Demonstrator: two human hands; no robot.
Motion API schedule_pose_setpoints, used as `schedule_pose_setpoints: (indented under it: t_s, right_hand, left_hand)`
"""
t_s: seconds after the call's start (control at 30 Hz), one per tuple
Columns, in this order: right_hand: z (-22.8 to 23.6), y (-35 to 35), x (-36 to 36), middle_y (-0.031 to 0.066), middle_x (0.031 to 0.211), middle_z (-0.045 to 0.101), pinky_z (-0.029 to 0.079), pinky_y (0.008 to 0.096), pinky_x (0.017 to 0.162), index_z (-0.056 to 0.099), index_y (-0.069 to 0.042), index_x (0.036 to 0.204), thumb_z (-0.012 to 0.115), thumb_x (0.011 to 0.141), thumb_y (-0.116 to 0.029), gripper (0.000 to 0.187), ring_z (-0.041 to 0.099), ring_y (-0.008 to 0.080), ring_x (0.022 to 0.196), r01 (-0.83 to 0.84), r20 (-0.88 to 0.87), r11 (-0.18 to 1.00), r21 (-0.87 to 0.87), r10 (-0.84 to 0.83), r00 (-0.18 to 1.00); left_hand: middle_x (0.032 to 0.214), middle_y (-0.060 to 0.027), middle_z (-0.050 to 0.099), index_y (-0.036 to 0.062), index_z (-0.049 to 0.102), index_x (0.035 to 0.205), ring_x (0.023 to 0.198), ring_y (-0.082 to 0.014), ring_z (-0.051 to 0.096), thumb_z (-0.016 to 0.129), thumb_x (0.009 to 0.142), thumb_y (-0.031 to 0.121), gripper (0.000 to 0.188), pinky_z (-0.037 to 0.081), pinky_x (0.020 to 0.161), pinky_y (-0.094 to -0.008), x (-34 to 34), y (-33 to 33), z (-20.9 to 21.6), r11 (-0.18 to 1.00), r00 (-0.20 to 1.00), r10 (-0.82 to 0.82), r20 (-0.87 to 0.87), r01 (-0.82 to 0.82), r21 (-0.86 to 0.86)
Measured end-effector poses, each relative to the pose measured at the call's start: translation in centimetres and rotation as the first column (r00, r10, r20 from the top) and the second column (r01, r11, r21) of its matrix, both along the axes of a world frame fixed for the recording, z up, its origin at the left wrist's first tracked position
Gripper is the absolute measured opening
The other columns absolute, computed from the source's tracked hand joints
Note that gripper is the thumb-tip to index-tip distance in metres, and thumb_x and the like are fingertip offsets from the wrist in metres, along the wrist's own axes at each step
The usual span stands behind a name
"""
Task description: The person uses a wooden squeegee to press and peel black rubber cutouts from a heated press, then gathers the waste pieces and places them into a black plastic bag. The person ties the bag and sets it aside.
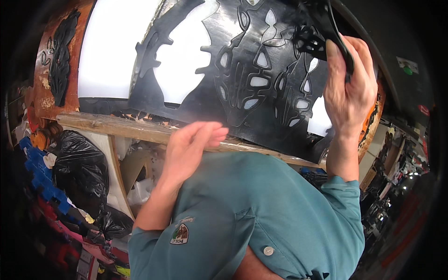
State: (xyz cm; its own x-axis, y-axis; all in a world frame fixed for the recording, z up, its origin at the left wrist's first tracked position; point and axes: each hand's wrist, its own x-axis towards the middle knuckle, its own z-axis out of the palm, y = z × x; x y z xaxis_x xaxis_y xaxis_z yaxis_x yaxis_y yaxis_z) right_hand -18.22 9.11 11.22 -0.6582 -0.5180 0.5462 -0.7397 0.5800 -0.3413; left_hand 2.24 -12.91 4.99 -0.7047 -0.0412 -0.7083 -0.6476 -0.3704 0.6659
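My right hand (352, 88) pinches a strip of black flexible sheet (333, 28) between thumb and fingers. That strip is lifted and bent, with a patterned cut-out part hanging beside the thumb. Beneath it, a large black sheet (191, 109) with curved cut-outs lies over a white surface (109, 46), which shows through the holes. My left hand (193, 147) hovers by the near edge of the bench, slightly blurred, fingers stretched out and nothing visible in it. Whether it touches the wooden edge I cannot tell.
A wooden rail (121, 128) runs along the bench's near side. Black cut-out pieces (60, 60) lie on reddish-brown board at the far left. Below stand a black plastic bag (84, 163) and blue jagged-edged pieces (39, 172). Clutter fills the right side.
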Motion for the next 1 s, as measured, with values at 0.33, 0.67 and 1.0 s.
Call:
schedule_pose_setpoints:
  t_s: [0.33, 0.67, 1.0]
  right_hand:
    - [-8.5, -0.5, 8.4, 0.0110, 0.101, 0.062, 0.055, 0.0367, 0.073, 0.069, 0.003, 0.119, 0.084, 0.075, -0.002, 0.047, 0.059, 0.0279, 0.086, -0.336, 0.268, 0.940, 0.059, 0.309, 0.912]
    - [-8.9, -1.0, 8.2, 0.0110, 0.100, 0.064, 0.056, 0.0368, 0.069, 0.071, 0.001, 0.116, 0.090, 0.075, -0.022, 0.051, 0.059, 0.0284, 0.087, -0.387, 0.320, 0.922, 0.017, 0.362, 0.875]
    - [-6.2, 0.5, 5.0, -0.0007, 0.087, 0.071, 0.049, 0.0227, 0.062, 0.075, -0.003, 0.111, 0.065, 0.108, -0.026, 0.025, 0.060, 0.0060, 0.070, 0.467, 0.964, 0.845, -0.259, 0.197, 0.179]
  left_hand:
    - [0.106, -0.0123, 0.073, -0.0031, 0.066, 0.113, 0.103, -0.0213, 0.074, 0.060, 0.111, 0.018, 0.022, 0.061, 0.097, -0.0369, 2.5, 1.5, -1.3, 0.932, 0.948, 0.316, 0.030, -0.317, 0.176]
    - [0.118, -0.0138, 0.075, 0.0000, 0.069, 0.122, 0.108, -0.0201, 0.073, 0.057, 0.112, 0.021, 0.026, 0.058, 0.101, -0.0385, 0.7, 3.4, -2.1, 0.873, 0.931, 0.360, -0.068, -0.310, 0.377]
    - [0.129, -0.0219, 0.072, -0.0100, 0.067, 0.126, 0.106, -0.0259, 0.075, 0.050, 0.114, 0.026, 0.041, 0.062, 0.093, -0.0385, 1.1, 0.9, -3.5, 0.954, 0.985, 0.131, -0.108, -0.096, 0.283]
